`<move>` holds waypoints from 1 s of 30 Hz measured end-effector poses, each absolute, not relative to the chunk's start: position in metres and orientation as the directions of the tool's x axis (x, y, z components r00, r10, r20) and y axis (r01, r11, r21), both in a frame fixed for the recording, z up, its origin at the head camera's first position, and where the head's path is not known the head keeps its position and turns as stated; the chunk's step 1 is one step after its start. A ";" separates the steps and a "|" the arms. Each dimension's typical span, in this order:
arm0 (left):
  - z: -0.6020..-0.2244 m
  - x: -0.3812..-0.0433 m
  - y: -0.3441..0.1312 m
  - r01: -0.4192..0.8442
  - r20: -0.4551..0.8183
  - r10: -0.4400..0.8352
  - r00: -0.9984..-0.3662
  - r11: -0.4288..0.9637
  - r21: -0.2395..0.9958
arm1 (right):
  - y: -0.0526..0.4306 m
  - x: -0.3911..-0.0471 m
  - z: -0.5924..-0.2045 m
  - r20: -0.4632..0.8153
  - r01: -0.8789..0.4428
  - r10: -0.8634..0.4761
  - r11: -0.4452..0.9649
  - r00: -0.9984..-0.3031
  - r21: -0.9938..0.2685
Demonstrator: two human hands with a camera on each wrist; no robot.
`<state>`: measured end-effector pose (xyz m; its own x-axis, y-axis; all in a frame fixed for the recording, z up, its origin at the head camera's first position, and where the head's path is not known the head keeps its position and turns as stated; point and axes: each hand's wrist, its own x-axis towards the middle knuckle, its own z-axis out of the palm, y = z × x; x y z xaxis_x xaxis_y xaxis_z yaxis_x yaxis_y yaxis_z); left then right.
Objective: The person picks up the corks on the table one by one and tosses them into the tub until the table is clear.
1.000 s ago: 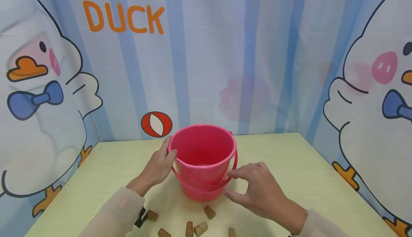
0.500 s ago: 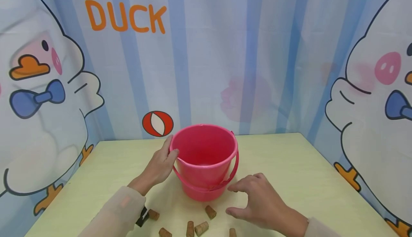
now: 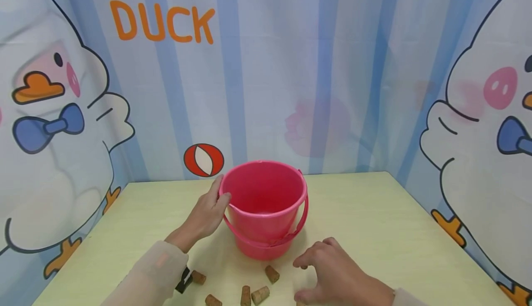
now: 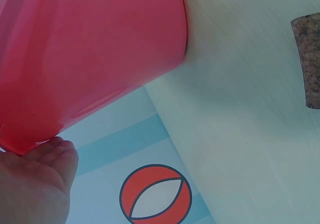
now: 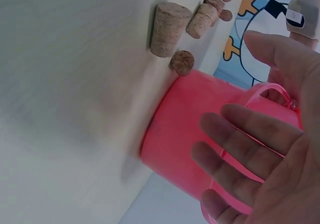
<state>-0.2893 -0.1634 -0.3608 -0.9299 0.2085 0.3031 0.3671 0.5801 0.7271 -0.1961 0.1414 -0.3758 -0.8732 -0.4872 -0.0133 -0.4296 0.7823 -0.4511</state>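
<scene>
A pink plastic bucket (image 3: pixel 259 226) stands upright on the table, its handle hanging down across the front. My left hand (image 3: pixel 202 214) grips the bucket's left rim, thumb over the edge and fingers outside. To the right of the bucket and lower, my right hand (image 3: pixel 338 273) hovers with thumb and fingers spread apart, holding nothing. In the right wrist view, a tapered cork (image 5: pixel 170 29) lies beyond the fingertips. A second cork (image 5: pixel 182 63) sits close to the bucket's base. The right thumb almost hides one cork in the head view. Whether anything is inside the bucket cannot be seen.
Other corks lie on the table in front of the bucket, such as one cork (image 3: pixel 260 295) near the middle and one cork (image 3: pixel 198 277) beside the left sleeve. The pale table (image 3: pixel 158 209) ends at a duck-printed curtain (image 3: pixel 270 75) behind and on both sides.
My right hand has moved away from the bucket's right side, down toward the corks near the front. The left hand still holds the rim, and the bucket stands in place.
</scene>
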 end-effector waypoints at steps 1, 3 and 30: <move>-0.361 -0.289 -0.163 0.365 0.301 0.208 -0.931 0.580 0.728 | 0.141 -0.196 -0.377 -0.034 -0.413 -0.482 0.782 -0.875 -0.467; -0.360 -0.289 -0.163 0.363 0.298 0.208 -0.932 0.578 0.731 | 0.140 -0.196 -0.381 -0.065 -0.389 -0.478 0.780 -0.876 -0.490; -0.359 -0.288 -0.162 0.357 0.295 0.203 -0.934 0.577 0.734 | 0.136 -0.205 -0.406 -0.123 -0.569 -0.628 0.759 -0.769 -0.317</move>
